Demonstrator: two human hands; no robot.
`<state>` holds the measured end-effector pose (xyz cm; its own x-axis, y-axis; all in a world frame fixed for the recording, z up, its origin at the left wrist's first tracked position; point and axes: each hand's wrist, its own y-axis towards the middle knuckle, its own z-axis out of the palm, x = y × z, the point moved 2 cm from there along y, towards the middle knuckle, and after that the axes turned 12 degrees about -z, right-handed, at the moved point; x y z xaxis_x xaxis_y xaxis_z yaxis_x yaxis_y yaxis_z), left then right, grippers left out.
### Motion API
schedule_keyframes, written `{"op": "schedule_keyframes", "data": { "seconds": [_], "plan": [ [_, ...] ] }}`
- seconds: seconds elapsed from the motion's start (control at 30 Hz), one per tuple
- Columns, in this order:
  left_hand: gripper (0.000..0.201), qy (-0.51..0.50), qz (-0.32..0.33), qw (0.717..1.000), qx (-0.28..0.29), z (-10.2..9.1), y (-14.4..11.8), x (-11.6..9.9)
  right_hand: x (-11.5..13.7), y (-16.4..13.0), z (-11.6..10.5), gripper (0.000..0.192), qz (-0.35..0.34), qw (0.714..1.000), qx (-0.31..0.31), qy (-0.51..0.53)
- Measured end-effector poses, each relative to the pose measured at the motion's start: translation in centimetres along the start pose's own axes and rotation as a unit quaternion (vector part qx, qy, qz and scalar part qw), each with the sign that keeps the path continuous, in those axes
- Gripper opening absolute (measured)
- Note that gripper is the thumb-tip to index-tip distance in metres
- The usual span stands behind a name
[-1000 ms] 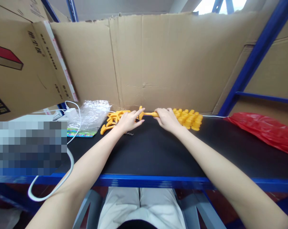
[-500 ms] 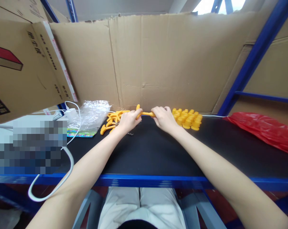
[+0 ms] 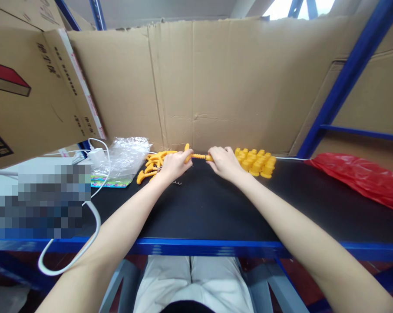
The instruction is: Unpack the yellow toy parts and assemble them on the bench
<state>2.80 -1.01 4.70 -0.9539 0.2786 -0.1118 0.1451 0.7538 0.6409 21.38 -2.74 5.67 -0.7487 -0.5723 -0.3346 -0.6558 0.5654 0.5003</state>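
Observation:
My left hand (image 3: 176, 166) is closed around a yellow T-shaped handle (image 3: 187, 150), its crossbar standing up beside the fingers. From it a yellow spiral-ridged shaft (image 3: 200, 156) runs level towards my right hand (image 3: 224, 161). That hand pinches a small yellow sleeve-like piece (image 3: 209, 157) at the shaft's right end; fingers hide most of it. Left of my left hand lies a pile of yellow handles (image 3: 148, 172), with metal spirals (image 3: 177, 182) beside it. Several yellow flanged caps (image 3: 256, 163) stand in rows just right of my right hand.
The black tabletop (image 3: 203, 213) has a blue front edge (image 3: 212, 247). Clear plastic wrap (image 3: 123, 154) and a white cable (image 3: 98, 217) lie on the left. A red plastic bag (image 3: 359, 176) lies at the right. Cardboard (image 3: 216, 87) walls off the back.
The spiral shaft shows a little more between my hands, and a dark joint is visible at the right piece. My left hand has shifted very slightly left.

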Motion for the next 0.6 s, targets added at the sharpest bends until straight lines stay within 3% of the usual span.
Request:
{"op": "schedule_keyframes", "data": {
  "seconds": [0.23,0.43,0.53,0.6],
  "plan": [
    [0.034,0.012,-0.065,0.998,-0.001,0.4,0.7,2.4,-3.4,-1.0,0.6,0.031,0.111,0.994,0.013,0.012],
    [0.034,0.043,-0.125,0.991,-0.004,0.8,0.8,5.0,-6.7,-2.2,0.3,0.030,0.223,0.965,0.136,0.002],
    [0.034,0.055,-0.148,0.987,-0.007,1.0,0.9,6.0,-7.4,-2.8,0.2,0.027,0.271,0.938,0.212,0.044],
    [0.034,0.051,-0.152,0.987,-0.008,1.1,0.9,6.4,-7.5,-3.2,0.3,0.027,0.294,0.927,0.231,0.040]
  ]
}}
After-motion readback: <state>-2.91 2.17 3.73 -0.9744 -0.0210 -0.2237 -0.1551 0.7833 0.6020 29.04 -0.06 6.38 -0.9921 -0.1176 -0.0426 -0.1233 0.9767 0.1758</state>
